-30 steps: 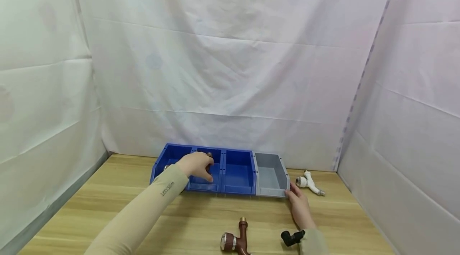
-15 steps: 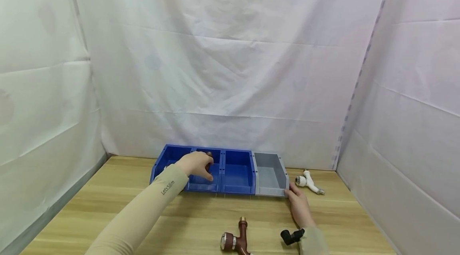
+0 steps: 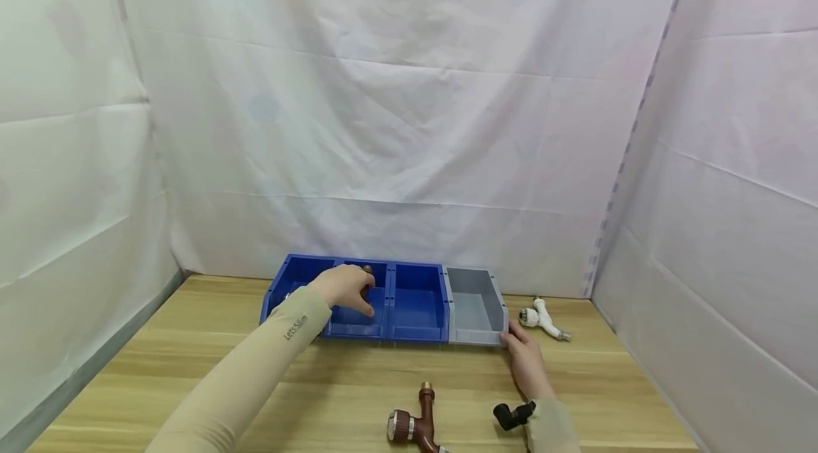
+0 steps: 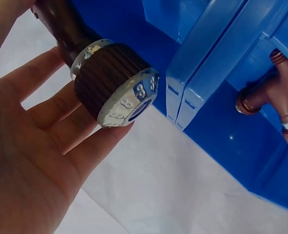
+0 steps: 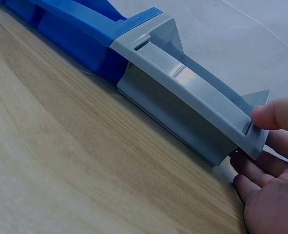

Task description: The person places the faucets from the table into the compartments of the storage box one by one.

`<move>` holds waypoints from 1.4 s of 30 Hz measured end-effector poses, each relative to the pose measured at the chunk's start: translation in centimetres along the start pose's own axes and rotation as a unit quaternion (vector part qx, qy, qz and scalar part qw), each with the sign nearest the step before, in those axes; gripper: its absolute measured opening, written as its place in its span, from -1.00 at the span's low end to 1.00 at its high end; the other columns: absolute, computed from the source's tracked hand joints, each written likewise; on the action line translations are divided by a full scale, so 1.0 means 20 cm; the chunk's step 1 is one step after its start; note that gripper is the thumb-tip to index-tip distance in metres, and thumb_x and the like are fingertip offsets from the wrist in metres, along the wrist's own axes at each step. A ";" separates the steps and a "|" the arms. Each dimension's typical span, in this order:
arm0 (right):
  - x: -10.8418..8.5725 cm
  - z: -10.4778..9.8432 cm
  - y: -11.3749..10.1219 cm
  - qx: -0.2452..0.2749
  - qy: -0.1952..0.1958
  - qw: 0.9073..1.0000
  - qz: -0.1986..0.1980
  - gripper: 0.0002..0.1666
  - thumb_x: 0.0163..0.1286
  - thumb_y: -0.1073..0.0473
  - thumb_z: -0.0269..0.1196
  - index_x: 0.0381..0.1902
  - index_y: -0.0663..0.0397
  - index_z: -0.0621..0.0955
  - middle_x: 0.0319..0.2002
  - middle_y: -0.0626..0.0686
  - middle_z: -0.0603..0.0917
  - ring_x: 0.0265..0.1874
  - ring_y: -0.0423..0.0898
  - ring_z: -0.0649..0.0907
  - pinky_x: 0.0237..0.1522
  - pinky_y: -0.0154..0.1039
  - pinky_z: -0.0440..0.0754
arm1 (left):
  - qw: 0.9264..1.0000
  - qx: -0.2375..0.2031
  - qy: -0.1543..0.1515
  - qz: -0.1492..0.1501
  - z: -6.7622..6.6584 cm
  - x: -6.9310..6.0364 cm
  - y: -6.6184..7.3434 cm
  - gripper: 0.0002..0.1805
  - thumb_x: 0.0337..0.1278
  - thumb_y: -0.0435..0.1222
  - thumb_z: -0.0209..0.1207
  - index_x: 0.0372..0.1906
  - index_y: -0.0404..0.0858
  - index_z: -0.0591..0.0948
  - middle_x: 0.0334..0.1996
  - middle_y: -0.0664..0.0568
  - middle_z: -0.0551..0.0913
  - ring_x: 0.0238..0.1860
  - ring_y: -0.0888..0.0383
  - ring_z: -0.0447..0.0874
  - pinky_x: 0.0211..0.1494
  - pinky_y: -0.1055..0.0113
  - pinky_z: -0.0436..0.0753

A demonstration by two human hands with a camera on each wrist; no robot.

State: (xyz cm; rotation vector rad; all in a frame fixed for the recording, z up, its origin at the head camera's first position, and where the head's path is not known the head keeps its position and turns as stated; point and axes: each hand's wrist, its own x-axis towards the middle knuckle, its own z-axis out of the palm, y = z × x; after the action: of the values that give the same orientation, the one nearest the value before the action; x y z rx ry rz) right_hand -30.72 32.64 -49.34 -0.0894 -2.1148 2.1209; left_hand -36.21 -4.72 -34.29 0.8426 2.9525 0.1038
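My left hand (image 3: 345, 285) reaches into the second blue bin (image 3: 358, 325) from the left. It grips a dark brown faucet (image 4: 112, 80), thumb on one side and fingers on the other; the faucet's ribbed knob has a silver, numbered end cap. Another brown faucet (image 4: 280, 90) lies in the leftmost blue bin, mostly hidden by my sleeve in the head view. At the row's right end, my right hand (image 3: 525, 361) pinches the front corner of the grey bin (image 5: 192, 92), thumb above and fingers below the rim.
A third blue bin (image 3: 418, 331) stands between the second one and the grey bin. A white faucet (image 3: 543, 318) lies right of the row. On the wooden table (image 3: 307, 396), a brown faucet (image 3: 424, 417) and a black elbow-shaped piece (image 3: 511, 415) are near the front. White cloth hangs behind.
The head view has shifted slightly, so everything appears a little further left. Both hands keep their hold and their places against the bins.
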 end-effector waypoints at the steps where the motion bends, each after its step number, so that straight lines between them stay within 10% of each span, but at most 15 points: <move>1: 0.00 0.00 0.00 0.004 -0.001 1.000 0.000 -0.36 0.49 0.31 0.00 0.46 0.34 0.15 0.45 0.24 0.17 0.41 0.01 0.17 0.08 -0.55 0.29 | 1.000 0.002 0.000 -0.002 0.00 0.00 0.00 -0.62 -0.07 0.01 0.44 -0.17 -0.06 0.63 -0.51 0.17 0.48 -0.45 0.18 0.44 -0.29 0.19 0.44; 28: -0.01 0.01 0.01 -0.021 0.000 1.000 -0.004 -0.34 0.50 0.27 0.01 0.46 0.36 0.14 0.44 0.29 0.15 0.41 0.05 0.15 0.36 -0.03 0.10 | 1.000 -0.003 -0.002 0.001 0.04 0.04 -0.03 -0.66 -0.06 0.02 0.43 -0.28 -0.06 0.61 -0.54 0.15 0.48 -0.49 0.17 0.39 -0.33 0.20 0.40; 42: -0.02 0.02 -0.01 -0.007 -0.004 1.000 0.006 -0.36 0.52 0.27 0.00 0.47 0.33 0.13 0.44 0.28 0.15 0.41 0.05 0.16 -0.04 -0.64 0.30 | 1.000 -0.009 -0.003 -0.002 0.04 0.04 -0.03 -0.56 -0.04 0.01 0.42 -0.10 -0.14 0.64 -0.51 0.13 0.49 -0.45 0.14 0.42 -0.30 0.17 0.41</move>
State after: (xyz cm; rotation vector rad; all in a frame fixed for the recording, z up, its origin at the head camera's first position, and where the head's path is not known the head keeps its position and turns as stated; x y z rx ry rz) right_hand -30.47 32.16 -49.20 -0.0943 -2.1386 2.1172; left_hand -37.18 -4.80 -35.14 0.8341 2.9421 0.1255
